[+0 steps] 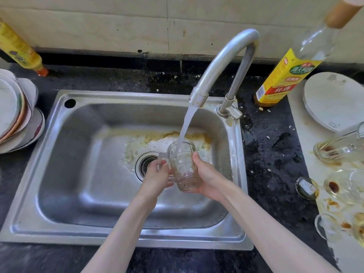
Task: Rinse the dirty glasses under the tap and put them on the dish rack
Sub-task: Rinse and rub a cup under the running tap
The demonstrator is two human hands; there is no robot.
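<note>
**Glass mug held under the running tap**

A clear glass mug (184,166) sits tilted over the sink (65,154), just to the right of the drain (145,164), its mouth turned up and away toward the tap (222,64). The stream of water (186,127) falls from the spout straight into the mug's opening.

The right hand (208,180) cups the mug from its right side and beneath the base, thumb lying up along the wall near the rim, its grip wrapped around the glass body. The left hand (157,176) comes in from the left side, its fingers curled through the mug's handle, its grip holding that handle. Both forearms reach in from the near edge of the sink, converging on the mug.

Right of the sink, on the dark counter (271,154), several stained glasses (334,186) lie on a pale mat, with white plates (332,101) behind them and a yellow-labelled bottle (285,75) beside the tap's base. Left of the sink stands a stack of plates and bowls (17,113), and a yellow bottle (21,50) behind it.
</note>
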